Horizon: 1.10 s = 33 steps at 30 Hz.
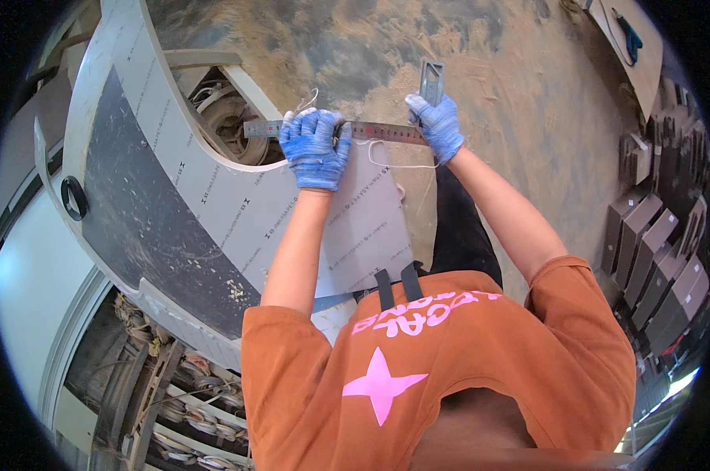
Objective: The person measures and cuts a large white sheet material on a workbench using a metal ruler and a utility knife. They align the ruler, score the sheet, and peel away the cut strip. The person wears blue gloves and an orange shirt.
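With our left hand closed on the steel ruler at upper centre and our right hand gripping its square head, we judge either could slip across the film-covered metal panel, skewing the line.

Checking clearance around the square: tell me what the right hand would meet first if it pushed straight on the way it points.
The right hand points away from the body; just beyond its fingers lies the metal square, then, probably, bare dusty floor. Depth is unclear.

Blue-streaked gloves, silver steel ruler, white sheet panel with grey band, orange shirt with pink star
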### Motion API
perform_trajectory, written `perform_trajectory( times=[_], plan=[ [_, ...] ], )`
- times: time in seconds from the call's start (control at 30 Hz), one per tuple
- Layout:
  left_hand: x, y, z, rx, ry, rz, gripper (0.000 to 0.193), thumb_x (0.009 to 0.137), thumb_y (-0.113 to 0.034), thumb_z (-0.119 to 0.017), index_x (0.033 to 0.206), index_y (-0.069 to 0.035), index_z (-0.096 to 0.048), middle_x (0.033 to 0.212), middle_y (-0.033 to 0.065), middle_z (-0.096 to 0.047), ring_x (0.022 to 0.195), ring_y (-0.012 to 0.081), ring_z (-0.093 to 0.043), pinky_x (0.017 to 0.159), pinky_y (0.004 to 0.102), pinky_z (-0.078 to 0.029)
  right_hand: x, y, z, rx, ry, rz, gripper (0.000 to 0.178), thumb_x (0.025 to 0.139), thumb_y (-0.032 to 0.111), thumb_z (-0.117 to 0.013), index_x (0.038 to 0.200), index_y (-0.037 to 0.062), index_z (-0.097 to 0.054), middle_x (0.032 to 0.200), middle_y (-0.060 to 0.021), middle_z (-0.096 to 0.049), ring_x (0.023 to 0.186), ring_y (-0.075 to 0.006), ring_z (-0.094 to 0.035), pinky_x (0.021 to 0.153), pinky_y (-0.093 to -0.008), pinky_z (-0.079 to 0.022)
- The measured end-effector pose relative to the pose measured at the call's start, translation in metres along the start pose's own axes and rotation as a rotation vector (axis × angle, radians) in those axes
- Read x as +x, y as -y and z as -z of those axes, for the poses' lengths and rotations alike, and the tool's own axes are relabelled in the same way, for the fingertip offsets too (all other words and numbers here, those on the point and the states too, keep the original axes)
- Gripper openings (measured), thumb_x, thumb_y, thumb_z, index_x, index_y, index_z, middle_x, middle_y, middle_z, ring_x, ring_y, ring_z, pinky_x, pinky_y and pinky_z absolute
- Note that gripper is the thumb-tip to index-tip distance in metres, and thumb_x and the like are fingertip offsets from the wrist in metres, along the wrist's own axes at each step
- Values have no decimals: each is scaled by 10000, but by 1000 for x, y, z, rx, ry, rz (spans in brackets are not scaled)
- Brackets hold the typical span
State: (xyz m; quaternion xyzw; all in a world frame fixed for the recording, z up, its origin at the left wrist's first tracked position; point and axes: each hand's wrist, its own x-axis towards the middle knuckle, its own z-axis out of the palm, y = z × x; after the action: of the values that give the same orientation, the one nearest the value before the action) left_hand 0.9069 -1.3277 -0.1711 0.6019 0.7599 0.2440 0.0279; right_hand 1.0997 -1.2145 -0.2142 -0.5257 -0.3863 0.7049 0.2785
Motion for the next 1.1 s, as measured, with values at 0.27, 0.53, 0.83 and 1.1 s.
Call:
perform_trajectory(
  times=[0.27, 0.53, 0.83, 1.1],
  plan=[
    [-20, 2, 7, -53, 102, 10, 150, 762, -185, -709, 875, -169, -612, 853, 41, -596, 874, 269, -581, 940, 457, -407, -65, -41, -58, -122, -265, -28, 212, 813, 222, -709, 809, 26, -629, 664, -28, -617, 590, -124, -585, 539, -303, -468],
    [-50, -4, 13, -59, -40, -108, 278, 710, -295, -768, 932, -196, -633, 1077, 36, -605, 1050, 244, -564, 1054, 482, -340, -63, -30, -14, -89, -46, 75, 153, 843, 205, -696, 839, 83, -605, 672, 6, -591, 559, -95, -552, 515, -254, -447],
    [-75, -33, 16, -32, 56, 173, 400, 607, -281, -812, 969, -187, -669, 1056, 55, -602, 1010, 288, -562, 861, 447, -441, -23, 29, 30, 305, -113, 22, 117, 863, 153, -680, 898, 92, -586, 692, -18, -575, 614, -131, -585, 570, -311, -530],
    [-66, -48, 15, -213, 20, 138, 492, 663, -217, -777, 1117, -123, -609, 1131, 105, -604, 1011, 319, -602, 810, 419, -493, -10, 30, 32, 219, -52, -97, 167, 841, 194, -718, 909, 66, -636, 690, -18, -604, 584, -124, -589, 563, -275, -508]
  ],
)
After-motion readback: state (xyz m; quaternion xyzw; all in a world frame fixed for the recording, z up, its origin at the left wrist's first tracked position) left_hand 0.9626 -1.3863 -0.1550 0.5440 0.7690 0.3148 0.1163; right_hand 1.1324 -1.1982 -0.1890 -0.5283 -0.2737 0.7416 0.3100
